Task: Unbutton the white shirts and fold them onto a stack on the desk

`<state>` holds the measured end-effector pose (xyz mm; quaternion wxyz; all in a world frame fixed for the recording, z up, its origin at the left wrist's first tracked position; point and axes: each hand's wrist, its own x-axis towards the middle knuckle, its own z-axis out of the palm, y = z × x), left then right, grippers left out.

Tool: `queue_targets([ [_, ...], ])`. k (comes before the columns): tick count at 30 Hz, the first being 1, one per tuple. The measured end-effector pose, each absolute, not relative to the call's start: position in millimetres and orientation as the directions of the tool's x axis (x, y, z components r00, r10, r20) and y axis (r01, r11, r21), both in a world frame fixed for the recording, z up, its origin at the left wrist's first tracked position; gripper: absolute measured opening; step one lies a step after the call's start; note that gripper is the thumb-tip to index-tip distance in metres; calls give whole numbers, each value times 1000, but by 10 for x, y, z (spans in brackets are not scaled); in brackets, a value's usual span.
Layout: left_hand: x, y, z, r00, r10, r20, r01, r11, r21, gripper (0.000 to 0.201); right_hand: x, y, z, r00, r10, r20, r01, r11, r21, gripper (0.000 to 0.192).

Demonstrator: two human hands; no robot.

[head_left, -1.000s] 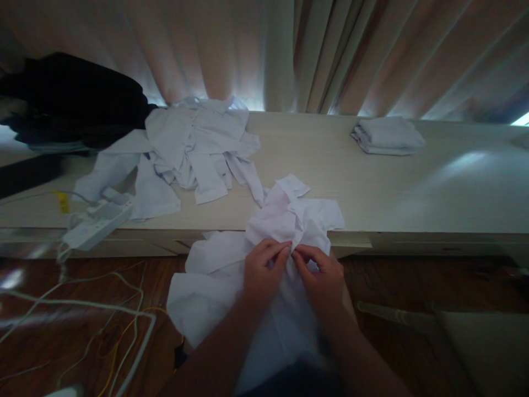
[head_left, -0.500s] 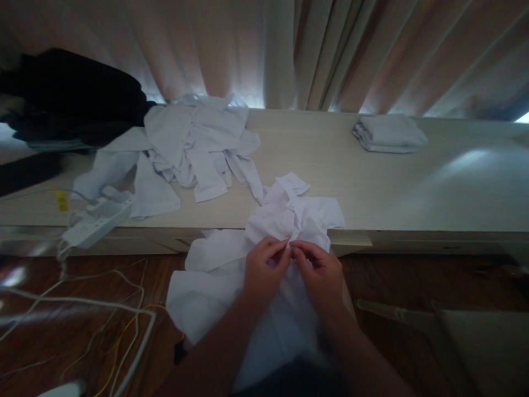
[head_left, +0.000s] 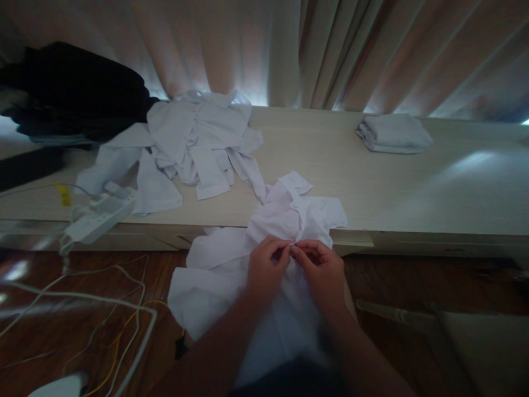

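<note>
Head view, and from where I stand, the far left has a dark pile of black folded-looking cloth (head_left: 82, 88) on the long pale wood-grain table (head_left: 413, 190). In front of it, a white oblong plastic power strip (head_left: 101, 218) juts past the table's front edge. Next comes a loose, rumpled heap of white fabric (head_left: 206, 132); one strip of it reaches to the garment being worked on, though I can't tell whether they overlap.

That garment, a crumpled white cloth shirt by its look (head_left: 273, 218), lies partly on the table's front edge and spills down toward the person's lap. The left hand (head_left: 266, 267) pinches its edge between thumb and forefinger; the right hand (head_left: 324, 273) pinches just beside it, fingertips nearly meeting. What small detail sits between them is too fine to make out.

To do this well, I'd say, one pinch should anchor while the other makes the small movements, with the cloth slack around them. Its weight hanging off the edge could drag at the grip, so more support underneath would help.

Farther right, a neatly folded white cloth bundle (head_left: 394, 135) sits well apart.
</note>
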<state>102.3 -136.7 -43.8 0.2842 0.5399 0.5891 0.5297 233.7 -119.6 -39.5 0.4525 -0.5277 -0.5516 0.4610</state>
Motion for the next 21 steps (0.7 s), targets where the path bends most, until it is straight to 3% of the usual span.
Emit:
queue_targets([
  [7,1017,-1357,-464,-273,952,135,268,-60,962,14,2337,-1168,-447,-48,999,-15,156,-7,-988,22],
  [11,980,-1326,-457,-270,961,-52,70,74,995,12,2330,-1181,-433,-48,999,-1,168,7,-986,20],
  [15,947,-1304,-418,-164,956,-244,-157,219,963,9,2327,-1193,-426,-28,1000,10,154,15,-988,17],
  [21,955,-1305,-479,-42,962,-268,-389,231,892,14,2361,-1153,-438,-53,995,-80,-25,-82,-996,23],
])
